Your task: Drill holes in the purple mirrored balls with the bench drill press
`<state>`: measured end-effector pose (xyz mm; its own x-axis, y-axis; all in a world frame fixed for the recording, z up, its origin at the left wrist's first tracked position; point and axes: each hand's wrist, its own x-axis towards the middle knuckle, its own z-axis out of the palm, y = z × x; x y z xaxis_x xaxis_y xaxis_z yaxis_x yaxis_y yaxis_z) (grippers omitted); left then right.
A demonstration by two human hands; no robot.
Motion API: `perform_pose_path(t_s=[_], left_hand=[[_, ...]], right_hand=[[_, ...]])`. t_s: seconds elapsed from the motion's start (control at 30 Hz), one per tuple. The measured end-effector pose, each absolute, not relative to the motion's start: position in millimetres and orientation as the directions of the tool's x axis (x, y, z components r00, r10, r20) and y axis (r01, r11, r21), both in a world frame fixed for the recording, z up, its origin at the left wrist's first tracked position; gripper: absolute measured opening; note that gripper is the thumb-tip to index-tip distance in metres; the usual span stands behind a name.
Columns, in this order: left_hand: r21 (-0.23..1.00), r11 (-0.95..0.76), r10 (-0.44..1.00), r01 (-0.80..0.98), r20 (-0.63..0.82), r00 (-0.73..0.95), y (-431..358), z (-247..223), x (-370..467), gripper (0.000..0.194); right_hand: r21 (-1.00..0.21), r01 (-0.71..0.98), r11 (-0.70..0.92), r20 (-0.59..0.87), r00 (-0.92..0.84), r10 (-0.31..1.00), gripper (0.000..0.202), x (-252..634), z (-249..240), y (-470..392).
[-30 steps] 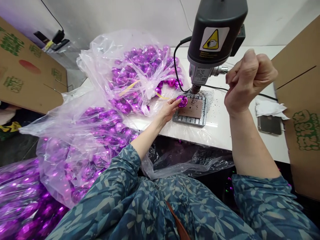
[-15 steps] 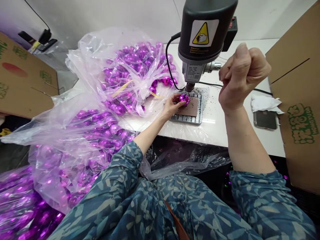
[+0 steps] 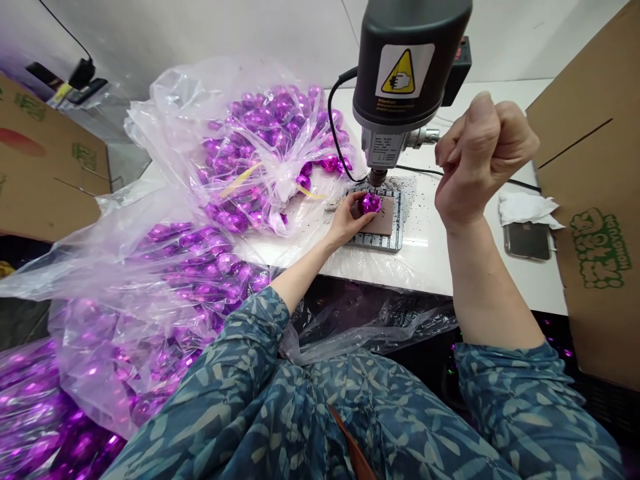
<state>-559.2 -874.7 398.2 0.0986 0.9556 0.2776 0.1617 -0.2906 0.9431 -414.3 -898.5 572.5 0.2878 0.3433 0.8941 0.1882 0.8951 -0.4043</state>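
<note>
My left hand (image 3: 350,219) is closed on a shiny purple mirror ball (image 3: 371,203), thumb in front and fingers behind. The ball is over a brown board (image 3: 383,223) on the slotted metal base (image 3: 397,233) of a bench drill press (image 3: 407,73). Just above and behind the ball is the drill chuck (image 3: 378,177); whether a bit touches the ball I cannot tell. Raised to the right of the drill press, my right hand (image 3: 485,160) makes a fist beside its metal side shaft (image 3: 424,138). Anything inside that fist is hidden.
Clear plastic bags (image 3: 175,180) of purple mirror balls (image 3: 277,120) crowd the left side. Dark shavings dot the white table (image 3: 430,257). A phone (image 3: 527,241) lies beside white tissue (image 3: 529,208) at right. Cardboard boxes (image 3: 597,193) flank both sides, and a black cable (image 3: 333,120) hangs by the press.
My left hand and the ball have shifted slightly right and towards me over the board. My right fist stays raised beside the press. The whole view has moved a little.
</note>
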Motion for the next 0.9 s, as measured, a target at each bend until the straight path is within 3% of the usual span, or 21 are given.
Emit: perform_pose_path(t_s=[0.13,0.23,0.43,0.73,0.9], left_hand=[[0.943,-0.333,0.934,-0.023,0.333,0.132,-859.4,375.6,-556.5,0.062],[0.935,-0.349,0.924,-0.061,0.354,0.142,-848.8,362.8,-557.0,0.074],[0.923,-0.379,0.908,-0.073,0.386,0.162,-840.2,354.3,-561.0,0.074],[0.903,-0.429,0.881,-0.016,0.422,0.212,-843.5,350.5,-555.9,0.070],[0.883,-0.468,0.870,0.036,0.453,0.197,-846.1,353.6,-553.0,0.066]], right_hand=[[-0.356,0.118,0.927,0.904,0.293,0.310,0.079,-413.4,571.8,-894.8],[-0.316,0.054,0.947,0.910,0.299,0.286,0.078,-412.7,571.3,-893.5],[-0.328,0.169,0.929,0.917,0.292,0.271,0.076,-415.4,585.8,-888.5],[-0.347,-0.015,0.938,0.876,0.352,0.329,0.071,-415.6,619.1,-840.6],[-0.358,-0.033,0.933,0.871,0.348,0.347,0.062,-416.5,620.2,-838.5]])
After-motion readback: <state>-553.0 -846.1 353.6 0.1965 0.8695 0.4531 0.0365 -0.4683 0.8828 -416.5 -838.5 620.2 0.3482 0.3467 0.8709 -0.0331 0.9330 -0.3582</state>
